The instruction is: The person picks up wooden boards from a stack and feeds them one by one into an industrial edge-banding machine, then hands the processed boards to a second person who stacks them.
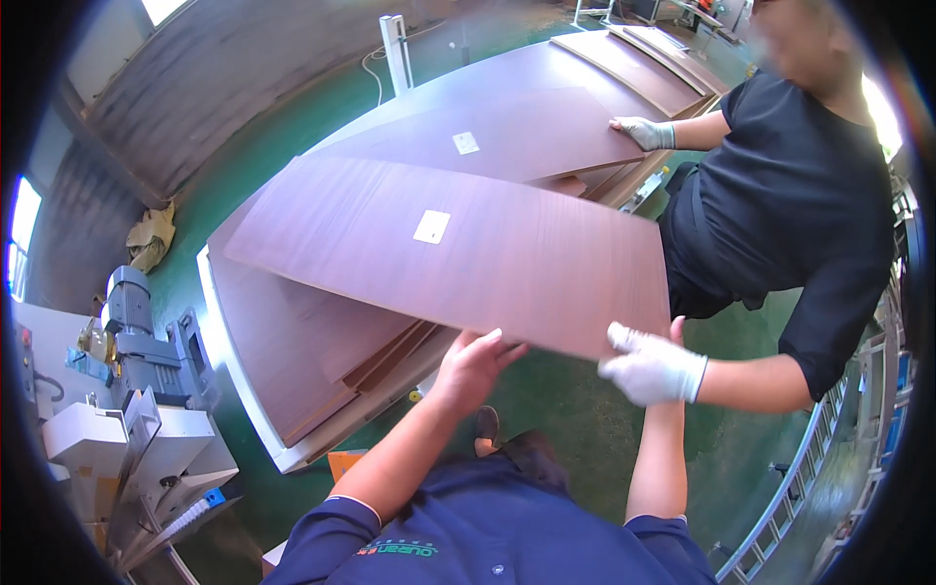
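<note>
A long, brown wood-grain panel (546,253) with a white label (432,227) slants across the view above a stack of similar panels (292,322). At its near edge is my left hand (472,370), the fingers gripping the rim. My right hand (677,330) is by the panel's right end; most of it is hidden behind a co-worker's white-gloved hand (651,365), so its grip does not show. That gloved hand holds the panel's near right corner. The co-worker's other gloved hand (643,134) rests on the edge of another labelled panel (526,132) farther back.
The stack lies on a white-edged table (239,375). A machine with a grey motor (146,336) stands at the left. The co-worker in dark clothes (780,195) stands at the right, close to a metal ladder-like frame (795,497). A white post (396,54) rises behind the table.
</note>
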`<state>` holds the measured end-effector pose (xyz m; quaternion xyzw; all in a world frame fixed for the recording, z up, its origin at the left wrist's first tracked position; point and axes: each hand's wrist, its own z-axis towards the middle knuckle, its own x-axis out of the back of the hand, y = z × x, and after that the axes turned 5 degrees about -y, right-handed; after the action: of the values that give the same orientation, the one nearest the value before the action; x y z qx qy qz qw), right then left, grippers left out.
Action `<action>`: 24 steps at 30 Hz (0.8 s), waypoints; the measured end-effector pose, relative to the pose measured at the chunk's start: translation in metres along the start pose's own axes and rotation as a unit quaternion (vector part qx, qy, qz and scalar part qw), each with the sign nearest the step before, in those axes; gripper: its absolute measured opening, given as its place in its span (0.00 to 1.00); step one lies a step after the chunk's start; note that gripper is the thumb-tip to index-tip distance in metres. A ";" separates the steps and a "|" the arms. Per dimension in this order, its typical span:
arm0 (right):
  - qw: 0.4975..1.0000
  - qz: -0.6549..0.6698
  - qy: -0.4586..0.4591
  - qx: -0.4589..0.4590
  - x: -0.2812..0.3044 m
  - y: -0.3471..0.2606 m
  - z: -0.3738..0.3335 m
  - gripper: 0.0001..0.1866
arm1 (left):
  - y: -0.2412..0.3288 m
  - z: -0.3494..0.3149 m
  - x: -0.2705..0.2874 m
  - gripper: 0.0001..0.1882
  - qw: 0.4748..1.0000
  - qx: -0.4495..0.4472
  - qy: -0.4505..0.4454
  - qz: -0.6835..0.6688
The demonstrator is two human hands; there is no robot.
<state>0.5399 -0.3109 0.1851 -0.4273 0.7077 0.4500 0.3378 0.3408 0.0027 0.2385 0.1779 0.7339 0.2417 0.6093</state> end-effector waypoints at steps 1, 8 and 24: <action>0.994 -0.069 -0.035 0.077 0.012 -0.013 -0.001 0.31 | 0.005 0.004 -0.005 0.28 1.000 0.007 -0.016 0.009; 0.817 -0.289 0.190 0.462 0.086 0.040 -0.014 0.25 | -0.007 -0.069 0.051 0.27 0.983 0.158 -0.038 0.090; 0.742 -0.437 0.426 0.277 0.230 0.070 0.028 0.15 | 0.006 -0.163 0.087 0.18 0.930 0.230 0.154 0.243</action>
<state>0.3857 -0.3380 0.0011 -0.7247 0.6069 -0.1912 0.2644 0.1641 0.0337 0.1947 0.4469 0.7885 0.2314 0.3536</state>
